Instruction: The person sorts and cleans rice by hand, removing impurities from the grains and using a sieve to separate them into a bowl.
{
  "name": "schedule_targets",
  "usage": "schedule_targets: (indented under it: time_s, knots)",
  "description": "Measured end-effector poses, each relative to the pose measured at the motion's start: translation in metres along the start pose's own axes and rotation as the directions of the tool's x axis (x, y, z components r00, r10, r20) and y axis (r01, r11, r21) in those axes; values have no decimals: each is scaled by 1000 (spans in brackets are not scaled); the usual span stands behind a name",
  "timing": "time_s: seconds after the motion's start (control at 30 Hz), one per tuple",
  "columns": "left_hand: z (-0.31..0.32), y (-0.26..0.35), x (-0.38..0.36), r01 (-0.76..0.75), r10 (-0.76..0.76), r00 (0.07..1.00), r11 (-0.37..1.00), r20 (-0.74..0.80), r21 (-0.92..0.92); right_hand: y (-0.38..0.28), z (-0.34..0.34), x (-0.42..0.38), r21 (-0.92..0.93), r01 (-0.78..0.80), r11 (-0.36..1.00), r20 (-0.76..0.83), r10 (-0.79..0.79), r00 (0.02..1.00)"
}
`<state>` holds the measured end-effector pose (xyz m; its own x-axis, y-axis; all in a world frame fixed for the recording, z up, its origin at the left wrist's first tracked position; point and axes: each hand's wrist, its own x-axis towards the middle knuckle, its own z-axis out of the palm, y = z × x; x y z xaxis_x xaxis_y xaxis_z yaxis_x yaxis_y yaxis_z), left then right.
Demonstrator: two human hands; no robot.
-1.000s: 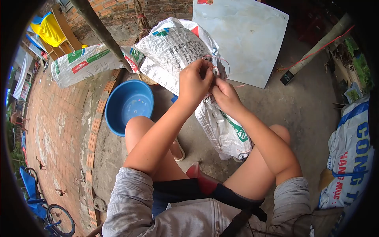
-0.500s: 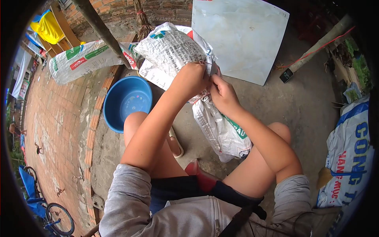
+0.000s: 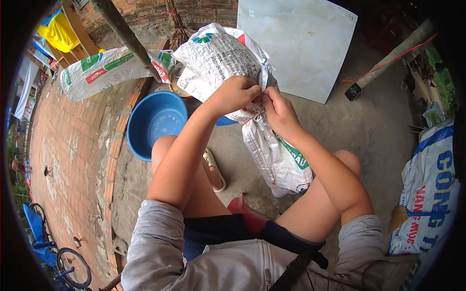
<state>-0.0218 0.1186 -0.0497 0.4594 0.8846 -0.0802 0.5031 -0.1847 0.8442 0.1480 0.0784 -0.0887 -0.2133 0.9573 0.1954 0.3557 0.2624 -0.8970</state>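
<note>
A full white woven sack (image 3: 216, 60) with printed lettering lies in front of my knees. Its gathered neck is bound with reddish string (image 3: 254, 117), and the loose mouth end (image 3: 274, 162) hangs toward my right leg. My left hand (image 3: 238, 95) is closed, thumb and fingers pinching at the sack beside the binding. Close against it, my right hand (image 3: 281, 115) also pinches there, fingertips nearly touching the left ones. The fingers hide exactly which bit of sack or string lies between them.
A blue basin (image 3: 158, 126) stands on the left, near my knee. Behind are another printed sack (image 3: 104, 72), a wooden pole (image 3: 126, 36) and a pale board (image 3: 296, 46). A large sack (image 3: 427, 189) stands on the right. A bicycle (image 3: 73, 268) is at lower left.
My left hand's fingers have come down to meet my right fingertips, uncovering more of the string binding. The sack has shifted slightly, and its loose end hangs a little further right.
</note>
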Motion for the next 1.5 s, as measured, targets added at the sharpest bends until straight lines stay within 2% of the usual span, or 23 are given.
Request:
schedule_targets:
  time_s: [0.03, 0.07, 0.13, 0.3, 0.37, 0.5, 0.57, 0.7, 0.77, 0.8, 0.87, 0.9, 0.97, 1.0, 1.03, 1.1, 1.13, 1.2, 1.43, 1.5]
  knots:
    - [2, 0, 0, 63, -63, 998, 989, 5, -131, 5, 1, 1, -5, 110, 994, 5, -110, 994]
    - [3, 0, 0, 63, -63, 998, 989, 5, -131, 9, 1, 2, -10, 219, 976, 10, -219, 976]
    - [5, 2, 0, 121, -130, 992, 939, -5, -321, 13, 1, 2, -9, 212, 977, 24, -211, 977]
    - [8, 0, 4, 182, -191, 981, 885, 23, -428, 9, -3, 0, -83, 187, 979, 77, -181, 980]
    - [10, 0, 4, 193, -201, 979, 862, 33, -468, 11, -1, -2, -56, 229, 972, 61, -225, 972]
    - [15, 6, 0, 204, -208, 977, 830, 51, -519, 11, -3, -4, -11, 202, 979, 37, -201, 979]
    - [18, 4, 1, 194, -198, 979, 829, 50, -524, 7, -6, -6, -67, 315, 947, 45, -312, 949]
    - [23, 5, 4, 161, -163, 986, 891, 31, -424, 12, -11, -5, 23, 288, 957, 57, -289, 956]
    - [26, 4, 5, 148, -152, 988, 915, 20, -376, 13, -10, -5, 226, 123, 966, 32, -133, 991]
    - [30, -1, 8, 133, -137, 991, 946, 9, -296, 13, -10, -6, 227, 120, 966, 32, -131, 991]
    - [34, -1, 9, 99, -99, 995, 988, 11, -121, 10, -14, -6, 399, 3, 917, 60, -29, 998]
    - [35, 1, 8, 99, -98, 995, 988, 14, -122, 9, -16, -6, 398, 1, 917, 59, -27, 998]
    - [35, 7, 6, -132, 141, 989, 971, -33, 200, 7, -18, -7, 450, -161, 879, 110, 124, 986]
    - [34, 10, 5, -172, 185, 982, 951, -30, 256, 7, -18, -7, 450, -162, 878, 108, 126, 986]
    - [35, 7, 5, -173, 186, 982, 951, -29, 256, 7, -18, -8, 429, -160, 889, 100, 129, 987]
    - [37, 0, 8, -383, 405, 914, 863, 3, 329, 6, -20, -10, 408, -158, 899, 93, 131, 987]
    - [38, -4, 9, -384, 406, 914, 863, 3, 329, 4, -21, -11, 418, -172, 892, 94, 146, 985]
    - [43, -5, 10, -483, 524, 851, 769, 20, 418, 6, -25, -16, 426, -186, 885, 91, 162, 983]
    - [55, 2, 14, -515, 558, 829, 730, 44, 450, 15, -46, -31, 500, -290, 816, 146, 251, 957]
    - [60, 5, 15, -521, 517, 845, 741, 136, 424, 20, -51, -38, 514, -314, 798, 162, 269, 949]
